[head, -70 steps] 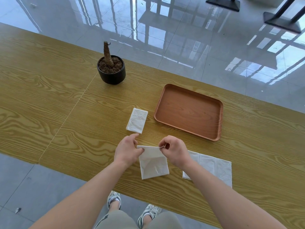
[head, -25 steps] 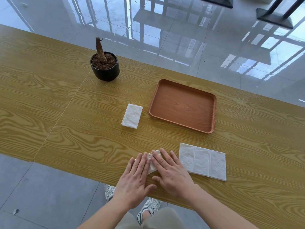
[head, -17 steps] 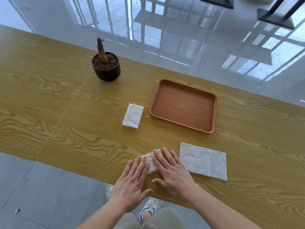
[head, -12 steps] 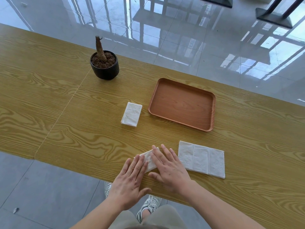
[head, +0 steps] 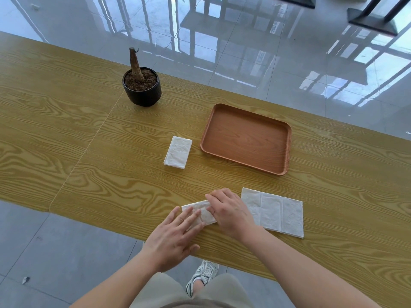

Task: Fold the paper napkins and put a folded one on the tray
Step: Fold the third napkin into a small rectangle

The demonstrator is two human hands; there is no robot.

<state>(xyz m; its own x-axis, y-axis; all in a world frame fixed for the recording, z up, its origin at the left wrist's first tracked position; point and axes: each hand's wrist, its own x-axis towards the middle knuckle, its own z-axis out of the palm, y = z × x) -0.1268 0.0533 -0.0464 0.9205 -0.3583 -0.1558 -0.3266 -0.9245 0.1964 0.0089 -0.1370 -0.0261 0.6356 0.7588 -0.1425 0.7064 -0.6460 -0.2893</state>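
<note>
A small folded white napkin [head: 198, 207] lies near the table's front edge, partly hidden under both hands. My left hand [head: 175, 236] rests flat on its near end with fingers spread. My right hand [head: 229, 212] presses flat on its right side. Neither hand grips it. Another folded napkin [head: 178, 152] lies farther back, just left of the brown wooden tray [head: 287, 150], which holds nothing. A stack of wider, partly unfolded napkins [head: 280, 212] lies right of my right hand.
A black pot with a bare stump [head: 142, 85] stands at the back left of the wooden table [head: 66, 130]. The table's front edge runs just under my wrists. Beyond the far edge is glossy tiled floor.
Earlier both hands held a half-folded napkin up by its top edge. They then laid it down and pressed it flat; over the last second the hands slid slightly apart, exposing more napkin.
</note>
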